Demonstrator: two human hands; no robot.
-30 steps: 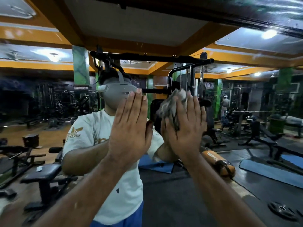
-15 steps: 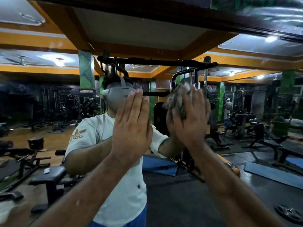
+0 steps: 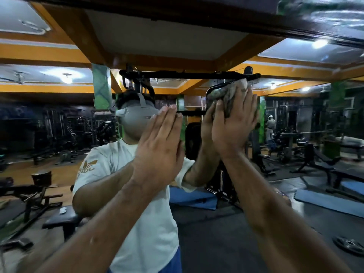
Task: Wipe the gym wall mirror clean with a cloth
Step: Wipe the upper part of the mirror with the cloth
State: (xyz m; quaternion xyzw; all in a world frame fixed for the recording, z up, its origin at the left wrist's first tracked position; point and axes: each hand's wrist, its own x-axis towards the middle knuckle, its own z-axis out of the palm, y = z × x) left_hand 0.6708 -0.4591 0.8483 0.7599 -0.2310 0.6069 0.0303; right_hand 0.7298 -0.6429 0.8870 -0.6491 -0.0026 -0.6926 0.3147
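The person stood right up against the big gym wall mirror (image 3: 256, 223), both arms raised in front of the face. The right hand (image 3: 234, 131) lay flat, fingers straight and close together, pressing a crumpled grey mottled cloth (image 3: 226, 95) against the glass high up; the rag bunched out above and to the left of the fingertips, level with the reflected black crossbar of the cable machine (image 3: 189, 75). The hand's own reflection met it from the other side, so the cloth sat sandwiched between the two.

The left hand (image 3: 159, 146) was held beside it, a little lower, palm toward the glass and fingers straight, gripping nothing. I could not tell for certain whether it touched the mirror.

In the glass the person's white T-shirt (image 3: 149, 223) and grey headset (image 3: 136, 115) showed, with dark weight benches (image 3: 59, 219), blue floor mats (image 3: 331, 203) and a loose weight plate (image 3: 348, 243) spread through the orange-trimmed room behind. A dark frame edge (image 3: 216, 20) ran across the top.
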